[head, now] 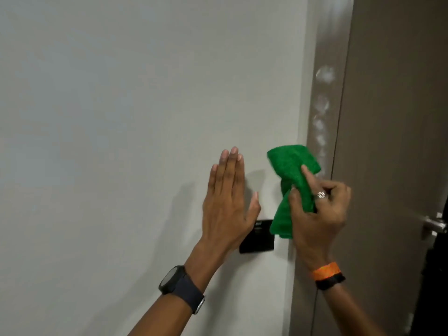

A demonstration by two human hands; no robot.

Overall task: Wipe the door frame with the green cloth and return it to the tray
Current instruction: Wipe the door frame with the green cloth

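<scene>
- Now wiping: my right hand grips the bunched green cloth, with the smeared door frame just beyond its fingertips.
- My left hand lies open, flat on the wall.
- Next, I judge, press the cloth onto those smears.

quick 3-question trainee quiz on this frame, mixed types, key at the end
1. True or false: the left hand holds the green cloth.
2. Which hand has the cloth in its grip? A) left B) right C) both
3. What dark object sits on the wall below the left hand?

Key:
1. False; it lies flat and open on the wall.
2. B, the right hand, beside the door frame.
3. A black wall panel.
</scene>
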